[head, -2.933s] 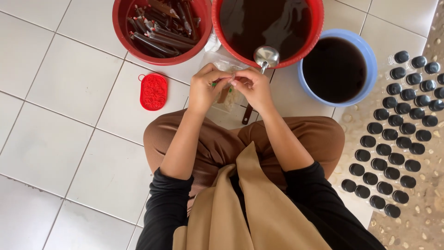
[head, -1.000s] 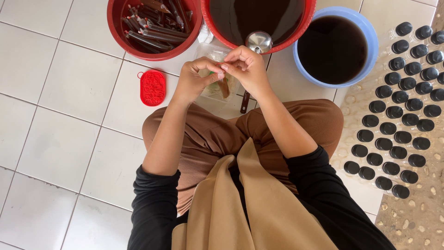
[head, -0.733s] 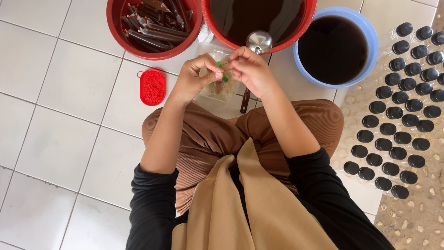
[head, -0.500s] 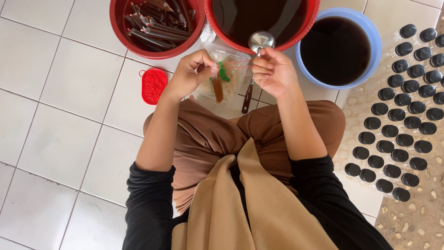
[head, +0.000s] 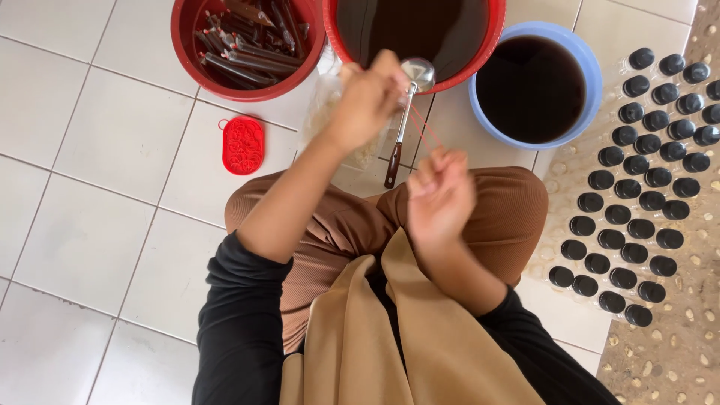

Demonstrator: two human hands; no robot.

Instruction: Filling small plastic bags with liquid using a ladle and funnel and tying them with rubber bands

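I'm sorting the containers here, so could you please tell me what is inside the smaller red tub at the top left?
The red tub holds a pile of long, thin filled bags of dark liquid, lying crisscross. What lies under them, and the tub's bottom, is covered.

— What is the ladle (head: 417,73) made of?

— Shiny metal in the bowl and stem, with a dark, duller grip that may be wood or plastic; the view is too blurred to tell which.

— And the tubs?

— The two red basins (head: 495,30) and the blue bucket (head: 592,71) look like smooth plastic with a slight gloss. The dark liquid (head: 420,26) in them is glassy and reflective.

— The bottles (head: 637,172)?

— Clear plastic, with matt black caps.

— The floor (head: 97,150)?

— Glazed white tiles, smooth, with a soft sheen. At the right edge, a rough pebbled surface (head: 690,330).

— The red lid (head: 243,145)?

— Moulded plastic, patterned in relief.

— Clothing?

— Ribbed brown cloth trousers (head: 337,225), a matt tan cloth (head: 390,337), black sleeves (head: 240,322).
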